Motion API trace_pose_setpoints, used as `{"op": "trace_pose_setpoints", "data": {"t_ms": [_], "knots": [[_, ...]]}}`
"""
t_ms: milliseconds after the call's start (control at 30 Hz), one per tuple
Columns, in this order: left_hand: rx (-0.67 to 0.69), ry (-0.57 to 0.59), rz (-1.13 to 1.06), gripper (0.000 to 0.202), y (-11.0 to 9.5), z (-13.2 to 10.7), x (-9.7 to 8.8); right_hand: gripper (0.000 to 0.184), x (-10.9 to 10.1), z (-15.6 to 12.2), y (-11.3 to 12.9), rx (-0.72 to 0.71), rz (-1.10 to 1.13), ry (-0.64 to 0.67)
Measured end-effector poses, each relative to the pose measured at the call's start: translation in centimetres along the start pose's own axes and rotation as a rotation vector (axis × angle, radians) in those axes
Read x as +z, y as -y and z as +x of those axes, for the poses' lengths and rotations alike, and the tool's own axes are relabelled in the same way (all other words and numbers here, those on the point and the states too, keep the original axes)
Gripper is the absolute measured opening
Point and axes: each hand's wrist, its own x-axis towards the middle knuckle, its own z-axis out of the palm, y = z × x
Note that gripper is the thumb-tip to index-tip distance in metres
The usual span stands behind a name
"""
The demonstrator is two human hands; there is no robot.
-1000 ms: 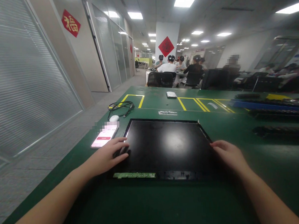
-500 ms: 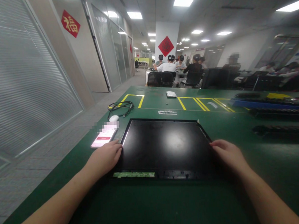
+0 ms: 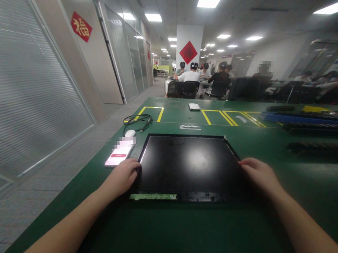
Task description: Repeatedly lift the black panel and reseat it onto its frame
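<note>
A black display panel (image 3: pixel 176 163) lies screen up on the green table, its glossy face reflecting a ceiling light. Along its near edge runs a strip of green circuit board (image 3: pixel 153 197). My left hand (image 3: pixel 125 175) grips the panel's left edge, thumb and fingers closed on the frame. On the opposite side, my right hand (image 3: pixel 256 170) pinches the right edge, with its fingers partly hidden beneath. Just beyond my left hand lies a lit phone (image 3: pixel 118 155), and a white rounded object (image 3: pixel 130 133) sits behind it.
A coiled black cable (image 3: pixel 138 122) lies on the green table (image 3: pixel 173 230) at the far left. Near the back edge sits a small silver box (image 3: pixel 194 107). Dark strips and a blue piece (image 3: pixel 294 116) occupy the right side. Several people sit at tables farther back.
The whole view has shifted very slightly to the right. Both hands keep their hold on the display panel, with no clear movement of it on the table.
</note>
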Motion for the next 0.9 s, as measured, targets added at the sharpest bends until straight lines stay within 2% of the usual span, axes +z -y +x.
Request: {"op": "trace_pose_setpoints", "data": {"t_ms": [300, 533, 700, 900], "knots": [[0.035, -0.029, -0.093, 0.037, 0.6, 0.3, 0.2, 0.030, 0.1, 0.3, -0.6, 0.027, 0.059, 0.018], [0.068, -0.028, -0.127, 0.034, 1.0, 0.2, 0.2, 0.025, 0.3, 0.5, -1.1, -0.019, 0.089, -0.010], [0.048, -0.055, -0.127, 0.032, 1.3, 0.6, 0.9, 0.027, 0.4, 0.6, -1.3, -0.004, 0.088, 0.002], [0.014, -0.072, -0.139, 0.034, 1.1, 0.7, 1.1, 0.026, 0.1, 0.2, -0.4, 0.027, 0.074, 0.002]]}}
